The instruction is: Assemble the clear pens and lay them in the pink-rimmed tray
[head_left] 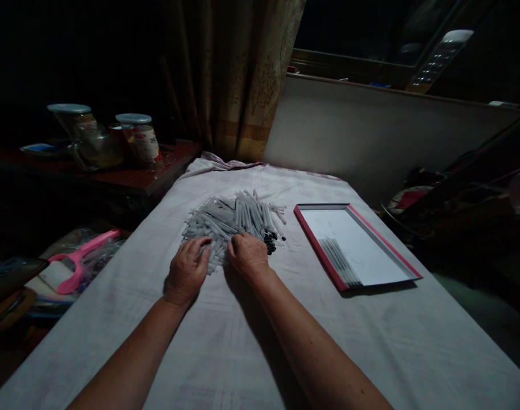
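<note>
A loose pile of thin, grey, see-through sticks, which look like pens or pen refills, lies on the cloth-covered table. Black ends show at its right side. My left hand rests at the pile's near left edge, fingers curled and thumb close to the index finger. At the near right edge, my right hand is closed, its fingertips down among the sticks. What either hand grips is hidden. To the right lies a shallow, red-edged box lid with several similar sticks in a row along its left side.
A pale cloth covers the table. Two lidded jars and a glass jug stand on a dark red side table at the left. Below it is a pink-handled object. A curtain and wall bound the far end.
</note>
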{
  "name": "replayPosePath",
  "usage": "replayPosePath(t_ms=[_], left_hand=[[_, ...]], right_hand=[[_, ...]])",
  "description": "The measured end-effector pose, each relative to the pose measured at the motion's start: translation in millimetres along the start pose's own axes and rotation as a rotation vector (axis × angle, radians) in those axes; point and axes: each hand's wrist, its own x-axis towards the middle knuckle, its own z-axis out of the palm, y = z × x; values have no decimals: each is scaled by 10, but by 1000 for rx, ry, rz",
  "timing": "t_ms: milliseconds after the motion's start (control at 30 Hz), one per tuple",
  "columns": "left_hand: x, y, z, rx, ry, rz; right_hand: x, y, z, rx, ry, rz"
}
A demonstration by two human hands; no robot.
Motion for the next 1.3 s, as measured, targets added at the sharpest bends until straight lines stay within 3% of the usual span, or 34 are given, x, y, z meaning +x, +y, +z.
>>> replayPosePath(t_ms=[133, 200, 267, 333, 433, 500, 567, 700, 867, 1033, 1167, 1233, 1300], left_hand=[[-26, 158, -28, 168, 35, 205], [-51, 230, -21, 219, -16, 245], [-81, 266, 5, 215, -93, 281], [-115, 266, 43, 170, -184, 312], [-167, 239, 98, 115, -263, 284], [-195, 228, 121, 111, -272, 250], [-212, 225, 134, 116, -286, 232], [-213, 221, 141, 96, -313, 230], [-190, 219, 127, 25, -284, 255], [-170, 241, 95, -23, -252, 243], [-166, 265, 70, -79, -226, 223], [-167, 275, 62, -87, -222, 207], [-167, 280, 59, -80, -217, 205]], right_hand=[[-259, 265, -55, 118, 42, -159], [-386, 430, -45, 229, 57, -288], [-436, 614, -20, 338, 93, -329], [-392, 818, -5, 412, 148, -256], [-229, 1130, -18, 326, 240, 43], [-131, 1293, -28, 195, 227, 227], [-79, 1388, -17, 102, 172, 305], [-73, 1427, 56, 71, 139, 310], [-78, 1467, 126, 236, 231, 325], [-40, 1517, 61, 511, 496, 392], [-16, 1464, -171, 908, 804, 465], [-20, 1386, -314, 1133, 927, 397], [-38, 1277, -427, 1278, 917, 295]])
